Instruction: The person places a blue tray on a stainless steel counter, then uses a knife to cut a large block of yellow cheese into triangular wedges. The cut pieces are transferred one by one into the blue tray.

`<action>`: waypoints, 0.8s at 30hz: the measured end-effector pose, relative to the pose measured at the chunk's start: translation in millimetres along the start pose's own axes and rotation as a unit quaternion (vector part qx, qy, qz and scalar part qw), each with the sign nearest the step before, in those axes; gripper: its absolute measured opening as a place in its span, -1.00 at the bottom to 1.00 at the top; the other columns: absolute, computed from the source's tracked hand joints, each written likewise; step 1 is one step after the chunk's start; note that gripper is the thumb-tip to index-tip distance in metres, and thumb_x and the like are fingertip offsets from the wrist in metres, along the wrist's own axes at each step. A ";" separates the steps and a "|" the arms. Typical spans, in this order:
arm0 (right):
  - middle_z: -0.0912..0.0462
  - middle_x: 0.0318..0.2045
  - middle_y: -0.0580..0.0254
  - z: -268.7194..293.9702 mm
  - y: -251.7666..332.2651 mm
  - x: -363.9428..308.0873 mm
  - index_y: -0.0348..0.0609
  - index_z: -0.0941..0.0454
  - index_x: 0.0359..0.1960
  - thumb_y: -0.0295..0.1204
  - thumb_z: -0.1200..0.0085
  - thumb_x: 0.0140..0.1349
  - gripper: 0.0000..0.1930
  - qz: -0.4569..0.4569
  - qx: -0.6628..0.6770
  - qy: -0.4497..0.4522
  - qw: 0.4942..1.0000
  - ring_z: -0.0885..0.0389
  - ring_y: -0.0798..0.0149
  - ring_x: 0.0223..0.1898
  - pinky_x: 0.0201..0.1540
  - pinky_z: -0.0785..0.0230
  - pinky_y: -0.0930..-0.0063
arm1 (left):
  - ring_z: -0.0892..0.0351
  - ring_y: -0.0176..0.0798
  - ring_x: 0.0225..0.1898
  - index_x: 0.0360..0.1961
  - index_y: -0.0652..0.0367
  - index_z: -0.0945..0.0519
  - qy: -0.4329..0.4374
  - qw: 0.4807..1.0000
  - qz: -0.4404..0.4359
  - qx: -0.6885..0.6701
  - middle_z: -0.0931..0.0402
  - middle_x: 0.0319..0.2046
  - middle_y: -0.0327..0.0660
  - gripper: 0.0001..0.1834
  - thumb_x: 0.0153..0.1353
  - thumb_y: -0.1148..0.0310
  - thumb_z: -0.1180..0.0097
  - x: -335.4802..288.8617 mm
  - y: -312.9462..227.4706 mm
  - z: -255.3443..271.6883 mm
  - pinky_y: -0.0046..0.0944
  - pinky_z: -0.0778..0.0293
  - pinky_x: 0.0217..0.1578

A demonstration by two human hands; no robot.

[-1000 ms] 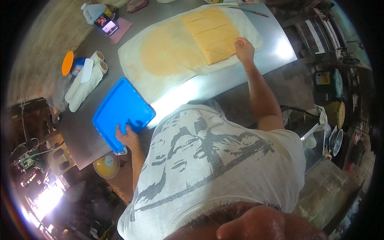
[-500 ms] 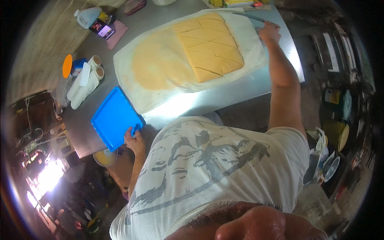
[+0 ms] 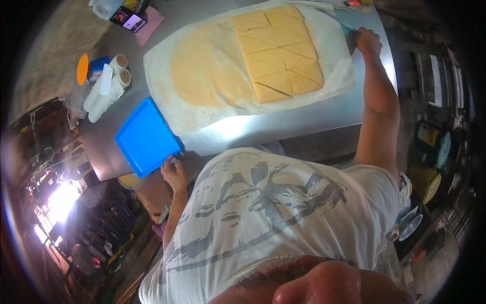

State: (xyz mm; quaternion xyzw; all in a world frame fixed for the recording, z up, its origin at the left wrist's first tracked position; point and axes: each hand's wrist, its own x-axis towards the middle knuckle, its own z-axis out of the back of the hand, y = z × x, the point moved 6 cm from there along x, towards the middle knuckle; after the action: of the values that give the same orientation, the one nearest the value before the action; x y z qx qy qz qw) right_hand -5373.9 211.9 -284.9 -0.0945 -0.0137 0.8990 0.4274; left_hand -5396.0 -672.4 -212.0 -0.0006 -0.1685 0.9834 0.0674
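Note:
A sheet of yellow dough [image 3: 281,55] lies on a pale cloth, cut by straight and slanting lines into several triangles. Beyond its right side, at the table's far right, my right hand [image 3: 368,41] is closed round the handle of a long knife [image 3: 338,20]. The blade points left toward the dough's far right corner and is clear of it. At the near left, my left hand [image 3: 174,175] has its loosely bent fingers at the near rim of a blue plastic tray [image 3: 147,137]. The underside of those fingers is hidden.
The pale cloth [image 3: 159,76] has a yellowish floured area left of the dough. White rolls [image 3: 104,99] and an orange disc [image 3: 82,70] lie at the table's left. A phone [image 3: 128,19] leans by a jug [image 3: 105,7]. The metal table [image 3: 293,121] ends before my shirt.
The view has shifted, so the table sits higher in the picture. My right hand and knife have moved slightly right of the dough. My left hand has drawn back a little at the tray's rim.

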 end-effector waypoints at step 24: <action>-0.68 -0.36 0.18 -23.8 69.1 -420.5 -0.23 -0.59 -0.17 -0.35 -0.24 0.29 -0.79 -0.137 0.538 0.015 0.831 -0.66 0.30 -0.42 -0.28 -0.52 0.39 | -0.49 0.04 0.17 -0.02 0.05 -0.68 0.076 0.929 -0.278 -0.230 -0.62 -0.01 -0.05 -0.66 0.17 0.28 -0.19 103.1 -144.8 -66.9 0.05 -0.36 0.18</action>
State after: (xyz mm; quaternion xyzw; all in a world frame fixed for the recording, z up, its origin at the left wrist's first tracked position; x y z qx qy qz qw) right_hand -5163.1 -157.4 -249.0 0.1401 0.4662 0.6950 0.5292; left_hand -5477.4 -501.3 -224.9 -0.0435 -0.3777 0.8565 0.3491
